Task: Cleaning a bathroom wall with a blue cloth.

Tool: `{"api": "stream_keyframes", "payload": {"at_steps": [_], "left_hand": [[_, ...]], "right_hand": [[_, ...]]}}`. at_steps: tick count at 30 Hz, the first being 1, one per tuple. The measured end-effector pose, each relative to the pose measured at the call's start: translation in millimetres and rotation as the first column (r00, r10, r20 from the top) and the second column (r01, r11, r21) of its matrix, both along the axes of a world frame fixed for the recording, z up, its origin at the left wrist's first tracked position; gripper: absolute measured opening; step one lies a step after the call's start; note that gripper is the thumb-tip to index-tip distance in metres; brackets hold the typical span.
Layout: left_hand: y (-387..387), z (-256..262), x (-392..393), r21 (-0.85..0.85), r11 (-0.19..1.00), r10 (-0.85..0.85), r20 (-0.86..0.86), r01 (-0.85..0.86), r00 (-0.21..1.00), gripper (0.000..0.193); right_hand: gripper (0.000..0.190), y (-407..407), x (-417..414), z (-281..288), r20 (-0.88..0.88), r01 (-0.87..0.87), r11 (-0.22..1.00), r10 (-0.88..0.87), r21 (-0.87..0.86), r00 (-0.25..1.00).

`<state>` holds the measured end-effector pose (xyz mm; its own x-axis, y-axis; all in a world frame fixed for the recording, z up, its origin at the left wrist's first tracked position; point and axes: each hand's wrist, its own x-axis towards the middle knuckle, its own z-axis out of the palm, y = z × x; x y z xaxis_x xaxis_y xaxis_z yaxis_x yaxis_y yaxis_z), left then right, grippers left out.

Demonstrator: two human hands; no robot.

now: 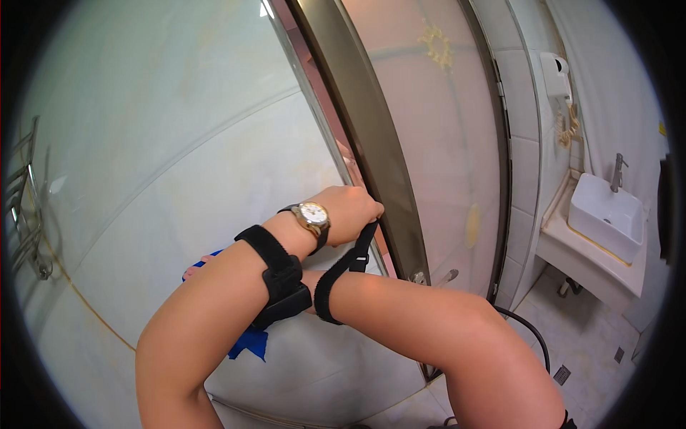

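Note:
My left hand (351,214) pinches the end of a black hook-and-loop strap (366,238) and holds it taut. That strap loops around my right wrist and passes through a small buckle. A wristwatch (313,214) with a pale dial sits on my left wrist. Behind it, a second black strap (263,248) with a black module (286,305) circles my left forearm. My right hand (197,266) is mostly hidden behind the left forearm; its fingertips show against a blue cloth (249,343), which hangs out below the arm.
A pale tiled wall (225,155) stands close ahead, beside a metal-framed door (370,118) with a lever handle (449,276). At left is a chrome rack (27,198). To the right are a white basin (605,214), a wall hair dryer (555,75), a black hose (530,330) and a floor drain (561,375).

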<state>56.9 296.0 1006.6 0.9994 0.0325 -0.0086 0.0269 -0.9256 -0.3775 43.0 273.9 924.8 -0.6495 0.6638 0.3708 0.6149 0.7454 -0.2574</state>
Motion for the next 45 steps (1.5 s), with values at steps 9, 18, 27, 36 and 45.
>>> {"api": "stream_keyframes", "payload": {"at_steps": [9,18,27,36,45], "left_hand": [[-14,8,-19,-0.309,0.935,0.138,-0.140,-0.176,0.981,0.020],[-1,5,-61,-0.697,0.642,0.214,-0.237,-0.320,0.947,0.023],[-19,5,-81,-0.606,0.780,0.135,-0.080,-0.155,0.988,0.022],[-41,-16,-117,-0.343,0.931,-0.028,0.273,0.125,0.962,0.019],[-43,-58,-167,-0.118,0.964,-0.109,0.639,0.237,0.762,0.025]], "right_hand": [[0.043,0,-20,2,0.027,-0.041,0.999,0.041,-0.013,0.999],[0.042,5,-23,15,0.073,-0.050,0.997,0.055,-0.060,0.996],[0.052,30,-28,-7,-0.007,-0.163,0.984,0.163,-0.072,0.987],[0.056,56,-45,-33,-0.481,-0.668,0.739,0.617,0.085,0.623],[0.063,66,-36,-18,0.170,-0.321,0.783,0.273,0.532,0.947]]}}
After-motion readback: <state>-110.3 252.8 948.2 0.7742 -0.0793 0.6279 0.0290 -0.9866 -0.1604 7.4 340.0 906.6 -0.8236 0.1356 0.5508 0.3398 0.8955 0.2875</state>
